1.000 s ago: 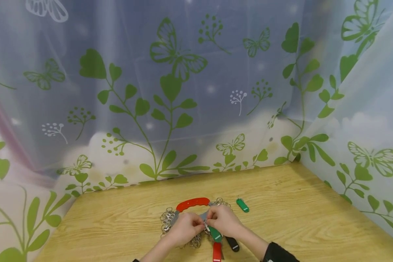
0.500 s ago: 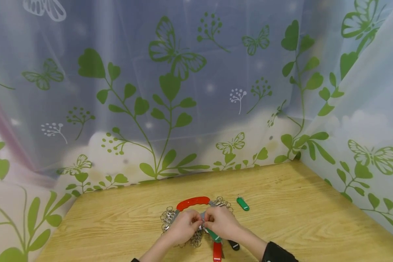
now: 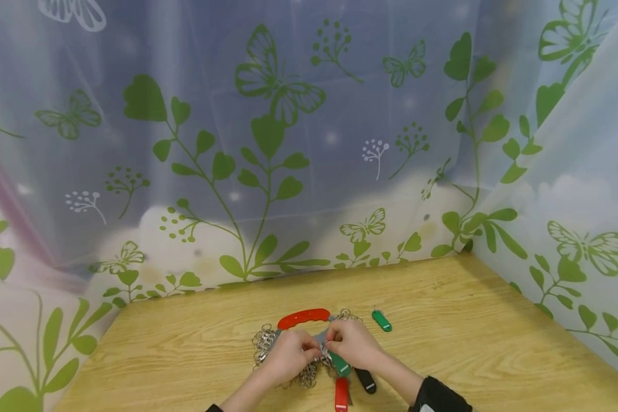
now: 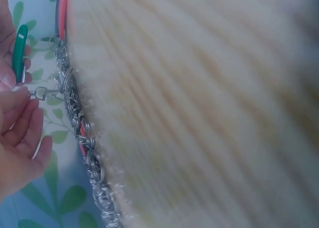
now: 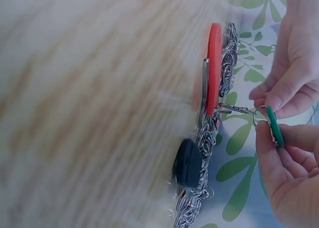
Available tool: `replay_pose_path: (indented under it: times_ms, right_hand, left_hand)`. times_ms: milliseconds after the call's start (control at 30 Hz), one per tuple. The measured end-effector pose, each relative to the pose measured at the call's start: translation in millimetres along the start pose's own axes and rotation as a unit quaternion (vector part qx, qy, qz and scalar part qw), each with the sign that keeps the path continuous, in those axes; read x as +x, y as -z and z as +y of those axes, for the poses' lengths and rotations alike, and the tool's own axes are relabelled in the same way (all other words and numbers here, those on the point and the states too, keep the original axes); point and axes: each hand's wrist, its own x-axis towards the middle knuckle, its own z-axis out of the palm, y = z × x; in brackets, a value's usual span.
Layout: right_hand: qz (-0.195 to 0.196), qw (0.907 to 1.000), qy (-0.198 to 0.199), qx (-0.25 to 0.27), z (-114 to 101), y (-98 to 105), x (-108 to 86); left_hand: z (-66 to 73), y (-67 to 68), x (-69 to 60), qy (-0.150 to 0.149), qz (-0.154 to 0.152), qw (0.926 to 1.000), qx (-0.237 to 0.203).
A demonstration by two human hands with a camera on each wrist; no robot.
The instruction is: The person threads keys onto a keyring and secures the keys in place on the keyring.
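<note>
**Left hand [image 3: 290,357] pinches a silver metal swivel clasp [image 4: 42,92], right hand [image 3: 354,345] a flat green plastic tag [image 3: 340,365]**

From my cameras, I see both grips almost closed, each on a small thing. The left thumb and fingertips meet at the end of the clasp; I cannot tell exactly which part of the metal they press. The right hand grasps the green tag between thumb and bent fingers, near its metal end.

The green tag is between the two hands, above the pile of silver metal rings and clasps [image 3: 264,343]. It has rounded ends and a small white label, and in the head view it slopes down from the right fingertips. The clasp reaches from the pile to the fingers.

Compared with half a second ago, the fingertips of the two hands are a little farther apart, and more of the green tag and of the black plastic tag [image 3: 365,381] is visible.

Farther out, a red plastic tag [image 3: 341,393] lies nearest to me. A curved red handle [image 3: 302,317] is behind the hands. A second green plastic tag [image 3: 381,321] lies well apart, at the right on the wood-grain table [image 3: 185,337].
</note>
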Motion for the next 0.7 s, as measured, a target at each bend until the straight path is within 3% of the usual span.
replay_pose_path:
  times_ms: [133,233,567,700]
  right_hand:
    - [0.011,0.9997,0.01,-0.021,-0.8,-0.7,0.9]
    - [0.018,0.9992,0.016,-0.032,-1.9,-2.3,1.0]
    - [0.008,0.9996,0.014,-0.022,-1.8,-7.5,1.1]
    - [0.0,1.0,0.006,0.0,-0.8,-5.4,1.5]
  left_hand:
    - [3.9,0.4,1.4,-0.021,0.024,0.9978,0.057]
    - [6.4,1.0,1.2,-0.018,0.033,0.9975,0.06]
    - [3.8,-0.3,1.3,0.007,0.027,0.9994,0.019]
    - [1.4,-0.7,0.7,0.014,0.009,0.9997,-0.016]
